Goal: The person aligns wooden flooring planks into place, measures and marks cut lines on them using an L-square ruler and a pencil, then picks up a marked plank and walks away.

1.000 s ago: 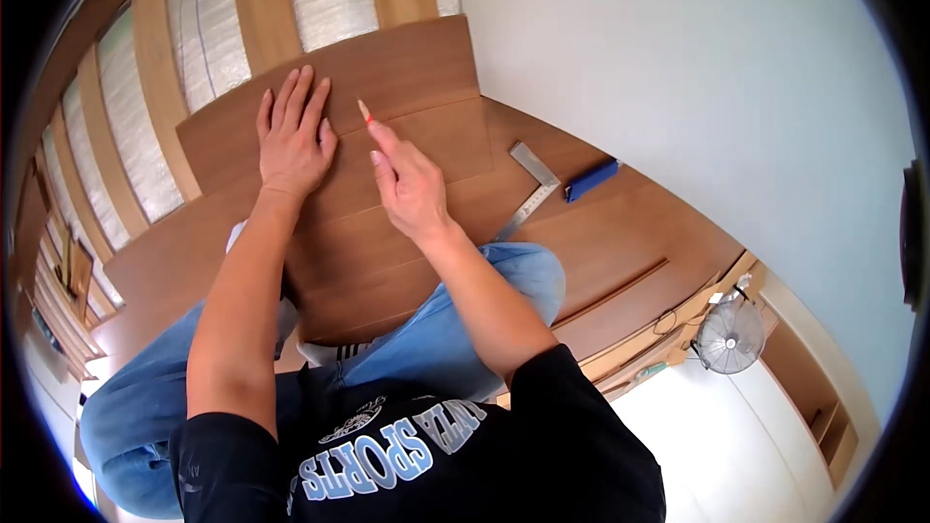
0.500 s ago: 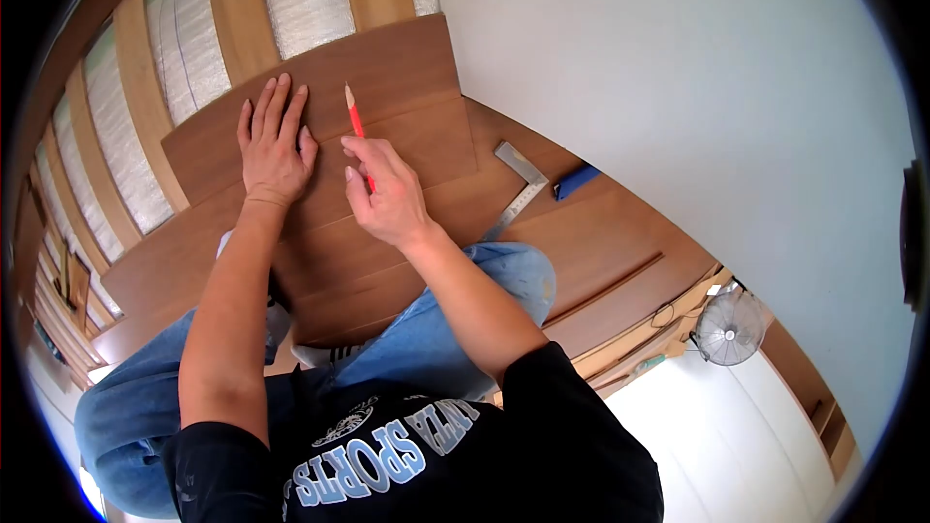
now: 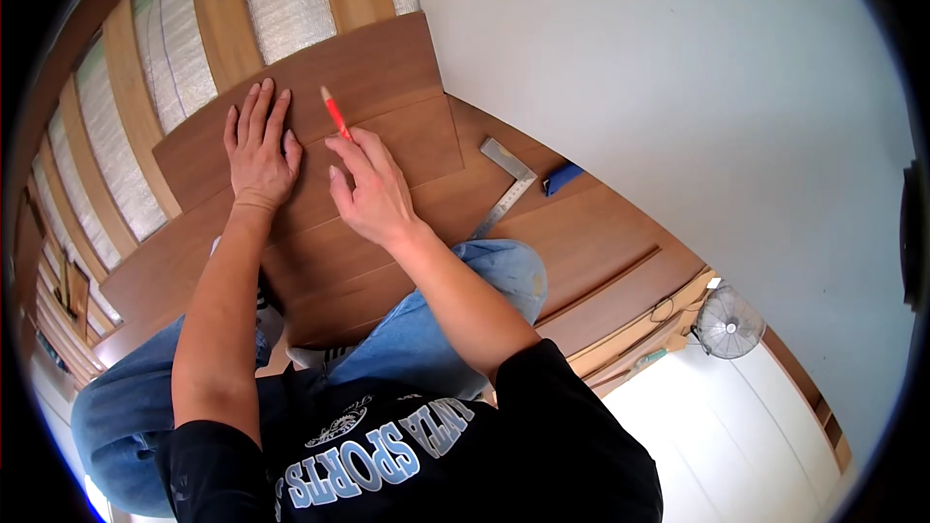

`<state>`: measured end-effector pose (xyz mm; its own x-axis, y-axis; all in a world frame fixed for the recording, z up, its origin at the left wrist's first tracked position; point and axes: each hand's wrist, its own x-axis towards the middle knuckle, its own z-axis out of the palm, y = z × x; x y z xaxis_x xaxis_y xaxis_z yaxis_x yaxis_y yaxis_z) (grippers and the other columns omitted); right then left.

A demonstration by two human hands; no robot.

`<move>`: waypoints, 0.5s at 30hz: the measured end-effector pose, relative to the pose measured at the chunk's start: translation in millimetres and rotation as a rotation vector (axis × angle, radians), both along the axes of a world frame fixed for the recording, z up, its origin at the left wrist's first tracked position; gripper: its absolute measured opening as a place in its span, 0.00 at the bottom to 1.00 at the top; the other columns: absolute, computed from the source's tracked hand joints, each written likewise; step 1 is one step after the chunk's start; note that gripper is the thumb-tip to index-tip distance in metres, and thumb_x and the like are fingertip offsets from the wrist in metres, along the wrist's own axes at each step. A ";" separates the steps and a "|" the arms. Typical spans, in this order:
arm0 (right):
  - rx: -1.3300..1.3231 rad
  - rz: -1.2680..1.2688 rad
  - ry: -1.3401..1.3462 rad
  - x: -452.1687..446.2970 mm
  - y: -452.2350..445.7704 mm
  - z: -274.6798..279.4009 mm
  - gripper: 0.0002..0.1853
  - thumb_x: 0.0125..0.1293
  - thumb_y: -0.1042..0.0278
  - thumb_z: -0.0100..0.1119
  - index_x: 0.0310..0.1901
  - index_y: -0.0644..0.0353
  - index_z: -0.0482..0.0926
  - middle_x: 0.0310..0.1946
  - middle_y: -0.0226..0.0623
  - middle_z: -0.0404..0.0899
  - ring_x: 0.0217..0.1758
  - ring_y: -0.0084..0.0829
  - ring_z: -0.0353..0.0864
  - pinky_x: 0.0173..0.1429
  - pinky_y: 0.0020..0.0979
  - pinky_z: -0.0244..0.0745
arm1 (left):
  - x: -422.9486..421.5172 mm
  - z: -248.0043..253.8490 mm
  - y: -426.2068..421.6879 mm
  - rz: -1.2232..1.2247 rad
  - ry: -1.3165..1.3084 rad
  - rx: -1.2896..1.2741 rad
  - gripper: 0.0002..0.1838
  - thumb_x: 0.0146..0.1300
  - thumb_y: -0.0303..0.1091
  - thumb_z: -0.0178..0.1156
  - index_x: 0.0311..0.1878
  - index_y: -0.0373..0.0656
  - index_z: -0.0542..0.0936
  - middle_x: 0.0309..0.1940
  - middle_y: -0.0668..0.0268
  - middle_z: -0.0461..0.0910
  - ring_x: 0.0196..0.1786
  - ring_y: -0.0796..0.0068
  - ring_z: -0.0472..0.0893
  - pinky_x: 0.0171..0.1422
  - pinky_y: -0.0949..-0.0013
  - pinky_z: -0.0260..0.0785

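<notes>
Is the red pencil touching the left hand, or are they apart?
Apart: the head view shows brown board between the left hand and the red pencil, which the right hand holds.

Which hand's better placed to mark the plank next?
Probably the right hand: it holds the red pencil over the plank, tip outward. The left hand lies spread on the plank, perhaps steadying it.

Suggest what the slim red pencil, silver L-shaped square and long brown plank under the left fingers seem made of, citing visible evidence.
Slim red pencil: probably painted wood; pale, bare-looking sharpened tip. Silver L-shaped square: likely metal, dull sheen, grey with scale marks. Long brown plank: wood or wood-look laminate, apparently satin; fine grain shows, core unclear.
</notes>
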<state>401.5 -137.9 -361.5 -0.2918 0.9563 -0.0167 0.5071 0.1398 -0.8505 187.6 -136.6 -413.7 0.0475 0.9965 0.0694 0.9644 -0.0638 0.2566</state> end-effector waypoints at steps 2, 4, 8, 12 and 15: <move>-0.015 0.003 0.006 0.2 -0.1 1.1 0.19 0.71 0.74 0.68 0.62 0.61 0.83 0.63 0.49 0.80 0.60 0.51 0.84 0.63 0.46 0.83 | -0.1 -0.4 0.4 -0.002 0.000 -0.001 0.35 0.72 0.37 0.59 0.84 0.55 0.73 0.88 0.66 0.65 0.90 0.64 0.62 0.94 0.46 0.46; -0.032 0.007 0.015 0.6 -1.5 1.6 0.17 0.70 0.74 0.69 0.60 0.62 0.85 0.62 0.49 0.80 0.62 0.52 0.82 0.65 0.47 0.82 | -0.1 -1.5 -0.2 0.001 0.006 -0.002 0.35 0.72 0.37 0.59 0.83 0.55 0.73 0.88 0.66 0.65 0.90 0.64 0.62 0.94 0.46 0.46; -0.057 0.021 -0.044 1.1 -4.4 3.9 0.12 0.72 0.68 0.68 0.53 0.62 0.87 0.58 0.45 0.82 0.63 0.50 0.81 0.68 0.48 0.79 | -1.7 -2.9 -0.8 0.004 0.007 -0.012 0.35 0.71 0.37 0.59 0.83 0.55 0.73 0.88 0.66 0.65 0.90 0.64 0.62 0.94 0.46 0.46; -0.052 0.035 -0.074 4.4 -10.1 1.7 0.10 0.72 0.65 0.70 0.48 0.60 0.89 0.58 0.43 0.83 0.63 0.49 0.81 0.70 0.48 0.77 | -1.5 -3.6 -1.3 0.008 0.015 -0.009 0.34 0.71 0.38 0.60 0.81 0.54 0.75 0.87 0.66 0.66 0.89 0.64 0.63 0.93 0.45 0.46; -0.036 0.016 -0.084 6.0 -15.2 1.9 0.09 0.73 0.63 0.70 0.46 0.60 0.89 0.59 0.42 0.83 0.64 0.48 0.81 0.70 0.48 0.77 | -1.8 -3.9 -0.4 -0.001 0.039 0.016 0.34 0.71 0.38 0.60 0.81 0.54 0.76 0.87 0.65 0.67 0.89 0.64 0.63 0.93 0.46 0.46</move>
